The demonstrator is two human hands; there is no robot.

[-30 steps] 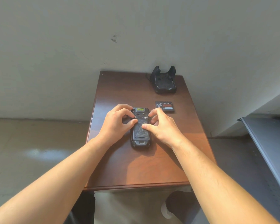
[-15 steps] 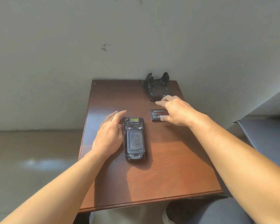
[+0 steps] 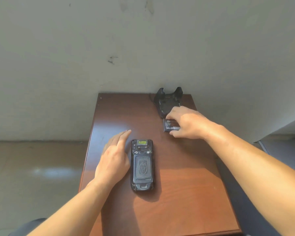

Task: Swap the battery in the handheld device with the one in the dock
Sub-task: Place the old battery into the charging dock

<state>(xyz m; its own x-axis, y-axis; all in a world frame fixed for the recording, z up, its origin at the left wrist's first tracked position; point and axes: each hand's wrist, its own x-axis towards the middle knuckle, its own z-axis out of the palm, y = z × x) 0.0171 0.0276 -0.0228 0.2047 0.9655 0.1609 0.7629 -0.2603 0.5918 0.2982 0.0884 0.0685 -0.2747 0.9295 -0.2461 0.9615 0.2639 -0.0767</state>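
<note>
The grey wall (image 3: 143,48) fills the upper half of the view, with a small dark scuff near its middle, and a tan floor (image 3: 32,167) spreads away at 9 o'clock. Against the wall stands the brown wooden table (image 3: 186,193), lit by warm light on its near half.

The right hand (image 3: 187,123) reaches toward 1 o'clock, its grip curled over the loose battery (image 3: 169,125): fingers on the far edge, thumb at the near edge, closed on the battery, which appears to lie flat on the table. The left hand (image 3: 114,159) lies flat at 9 o'clock of the table's centre, fingers straight and together, grip apart and holding nothing, its inner edge just beside the handheld device (image 3: 142,165); whether they touch I cannot tell.

The handheld device lies face down near the table's centre, back cover on, a small yellow-green label at its far end. The black dock (image 3: 167,101) sits at the table's far edge at 1 o'clock, just beyond the battery, its cradle holding nothing visible.
</note>
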